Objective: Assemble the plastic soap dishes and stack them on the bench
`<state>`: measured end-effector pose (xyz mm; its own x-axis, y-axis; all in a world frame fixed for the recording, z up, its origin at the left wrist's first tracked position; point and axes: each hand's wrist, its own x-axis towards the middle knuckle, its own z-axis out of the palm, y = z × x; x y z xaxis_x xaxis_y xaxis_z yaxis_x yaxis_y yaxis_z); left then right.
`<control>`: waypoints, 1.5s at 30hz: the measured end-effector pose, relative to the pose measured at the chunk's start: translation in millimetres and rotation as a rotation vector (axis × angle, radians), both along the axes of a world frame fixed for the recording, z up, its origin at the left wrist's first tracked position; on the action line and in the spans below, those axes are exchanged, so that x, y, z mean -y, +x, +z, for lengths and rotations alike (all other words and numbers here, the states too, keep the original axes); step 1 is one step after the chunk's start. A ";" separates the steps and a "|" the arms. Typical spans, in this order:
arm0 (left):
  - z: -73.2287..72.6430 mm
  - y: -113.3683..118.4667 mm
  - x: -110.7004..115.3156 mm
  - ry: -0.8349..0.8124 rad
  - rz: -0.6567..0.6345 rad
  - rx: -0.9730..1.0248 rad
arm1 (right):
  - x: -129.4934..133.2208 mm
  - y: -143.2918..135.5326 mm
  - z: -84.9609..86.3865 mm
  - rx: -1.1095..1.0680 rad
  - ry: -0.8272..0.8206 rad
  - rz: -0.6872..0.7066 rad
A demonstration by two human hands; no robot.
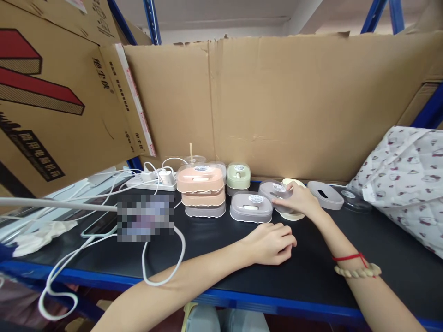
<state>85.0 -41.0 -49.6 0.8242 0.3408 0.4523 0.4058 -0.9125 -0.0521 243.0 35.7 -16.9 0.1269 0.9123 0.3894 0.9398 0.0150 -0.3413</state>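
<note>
My right hand (pixel 300 199) grips a clear oval lid (pixel 272 188) with a round label, thumb at the near side and fingers at the far side. Cream box parts (pixel 292 216) show partly beneath and behind it. On the black table my left hand (pixel 272 243) rests with its fingers curled, and I see nothing in them. Just beyond it sits a grey box (pixel 251 210) with a clear lid. To the right lie a grey oval piece with a slot (pixel 326 194) and another clear lid (pixel 353 201).
Stacked orange and grey boxes (pixel 200 184) stand left of centre, beside a green one (pixel 238 175). White cables, a power strip (pixel 152 183) and a crumpled tissue (pixel 44 235) occupy the left. Cardboard (pixel 277 110) walls the back; a patterned cloth bag (pixel 408 184) bounds the right.
</note>
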 end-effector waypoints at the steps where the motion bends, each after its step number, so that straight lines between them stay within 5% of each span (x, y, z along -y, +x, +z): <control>1: 0.0 0.2 0.0 -0.004 0.004 -0.006 | 0.3 -1.1 -0.8 -0.001 -0.019 0.005; 7: 0.3 -0.5 -0.3 0.001 0.007 -0.014 | 6.2 -10.7 -0.1 -0.085 -0.048 0.047; 12: -0.6 -2.2 -0.5 0.008 -0.019 0.022 | 11.4 -4.4 16.0 -0.222 0.096 -0.042; 18: -2.9 -2.8 -1.7 0.007 -0.044 0.085 | 6.5 36.9 26.0 -0.377 0.326 -0.324; 24: -3.6 -1.9 -1.6 0.012 -0.045 0.100 | -5.0 97.4 -3.7 -0.450 0.358 -0.664; 30: -3.6 -1.9 -1.8 -0.001 -0.035 0.079 | -15.5 125.3 -30.1 -0.453 0.284 -0.690; 40: -3.0 -2.5 -1.2 -0.014 -0.032 0.052 | -10.7 122.7 -17.3 -0.482 0.172 -0.664; 45: -3.4 -2.7 -1.6 -0.021 -0.035 0.051 | -8.9 113.6 -19.6 -0.505 0.312 -0.691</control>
